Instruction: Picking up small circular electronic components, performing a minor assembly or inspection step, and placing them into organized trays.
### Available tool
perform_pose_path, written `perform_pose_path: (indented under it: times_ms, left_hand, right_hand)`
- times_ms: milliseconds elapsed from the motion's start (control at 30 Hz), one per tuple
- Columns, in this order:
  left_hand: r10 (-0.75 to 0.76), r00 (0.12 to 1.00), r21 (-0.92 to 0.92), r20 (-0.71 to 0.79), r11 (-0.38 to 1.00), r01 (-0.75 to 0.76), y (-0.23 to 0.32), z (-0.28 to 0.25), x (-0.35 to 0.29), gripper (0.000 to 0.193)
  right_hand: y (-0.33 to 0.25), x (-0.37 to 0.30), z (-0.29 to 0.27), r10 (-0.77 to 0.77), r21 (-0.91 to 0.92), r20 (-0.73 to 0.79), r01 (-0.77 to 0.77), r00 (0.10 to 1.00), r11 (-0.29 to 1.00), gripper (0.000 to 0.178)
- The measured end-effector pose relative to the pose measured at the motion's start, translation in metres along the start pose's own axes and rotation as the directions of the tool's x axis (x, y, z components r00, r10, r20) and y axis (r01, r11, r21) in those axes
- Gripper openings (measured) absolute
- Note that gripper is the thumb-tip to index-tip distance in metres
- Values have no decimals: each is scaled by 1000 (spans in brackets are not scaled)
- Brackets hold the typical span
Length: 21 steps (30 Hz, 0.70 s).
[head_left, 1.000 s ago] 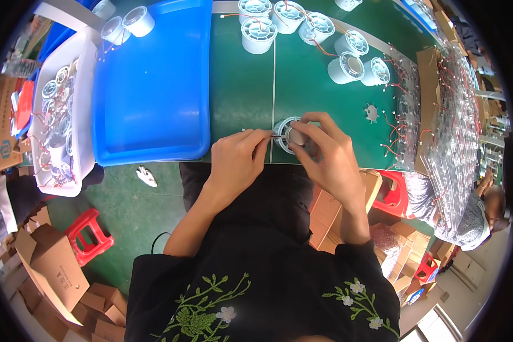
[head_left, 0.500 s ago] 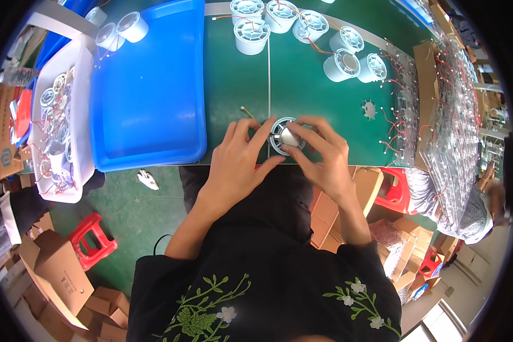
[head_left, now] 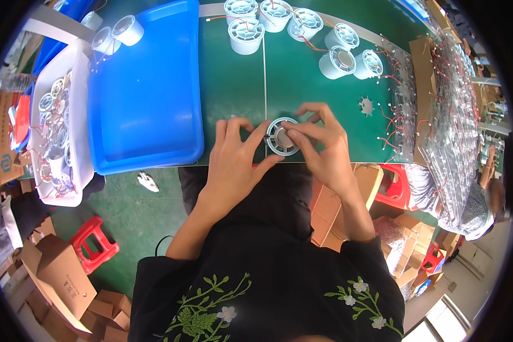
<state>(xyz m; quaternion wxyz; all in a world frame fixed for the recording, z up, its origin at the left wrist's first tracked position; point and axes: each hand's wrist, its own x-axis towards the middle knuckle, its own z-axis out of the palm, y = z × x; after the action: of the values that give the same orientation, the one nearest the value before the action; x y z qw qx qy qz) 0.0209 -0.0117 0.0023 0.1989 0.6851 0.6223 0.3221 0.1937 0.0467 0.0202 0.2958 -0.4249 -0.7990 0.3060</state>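
Note:
Near the front edge of the green table stands a white round housing [head_left: 272, 149] with a spoked top, seen from above. My left hand [head_left: 233, 168] grips its left side, thumb at the near rim and index finger at the far left. A round silver-grey disc [head_left: 282, 138] lies in the middle of the housing's top. The fingertips of my right hand [head_left: 326, 149] press together on the disc's right part, while another finger is raised beyond them. My fingers partly cover the housing's rim.
Several white cup-shaped housings [head_left: 246, 37] with red wires stand at the back. A blue tray [head_left: 145, 102] lies left, beside a white bin [head_left: 77, 179] of parts. A toothed metal plate [head_left: 367, 106] lies right, near clear plastic trays [head_left: 403, 114] with wired pieces.
The disc, tilted at the housing's right half before, now lies flatter and more central. My right fingers have drawn closer together over it. The wire with a connector beyond my left hand no longer shows.

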Motion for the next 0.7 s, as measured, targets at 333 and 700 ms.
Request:
perform_pose_path:
  times_ms: [333, 700]
  left_hand:
    - [-119, 993, -507, 22, 854, 114, -1, 27, 9, 47]
    - [-227, 968, -712, 108, 661, 235, 0, 51, 5, 42]
  right_hand:
    - [26, 7, 4, 301, 496, 330, -435, 895, 752, 24]
    - [14, 21, -11, 446, 290, 459, -604, 769, 743, 17]
